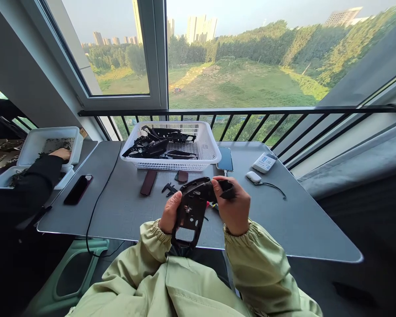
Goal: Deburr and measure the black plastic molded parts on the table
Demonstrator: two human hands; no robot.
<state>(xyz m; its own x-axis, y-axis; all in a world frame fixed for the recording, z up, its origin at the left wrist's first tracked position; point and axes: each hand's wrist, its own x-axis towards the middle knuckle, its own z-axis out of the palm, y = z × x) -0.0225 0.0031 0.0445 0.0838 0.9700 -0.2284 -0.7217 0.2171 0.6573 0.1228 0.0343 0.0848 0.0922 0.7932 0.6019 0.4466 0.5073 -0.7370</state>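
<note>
Black plastic housing (pixel 191 211) sits between your hands, held up over the near edge of the grey table (pixel 284 220). From your head camera, your left hand (pixel 170 212) closes around its side, and your right hand (pixel 232 204) wraps its upper end, fingers curled over the plastic. Both hands are narrow and holding it, and its lower end, with a rectangular opening, points toward your green jacket. Beyond your hands, small black plastic pieces (pixel 169 189) and a dark brown strip (pixel 148 182) lie on the table. Farther on, a white plastic basket (pixel 198 165) holds a heap of black parts, with a smartphone (pixel 225 159) just beside it. To the left, another person's hand (pixel 60 154) in a black sleeve rests at a white tray (pixel 49 145).
</note>
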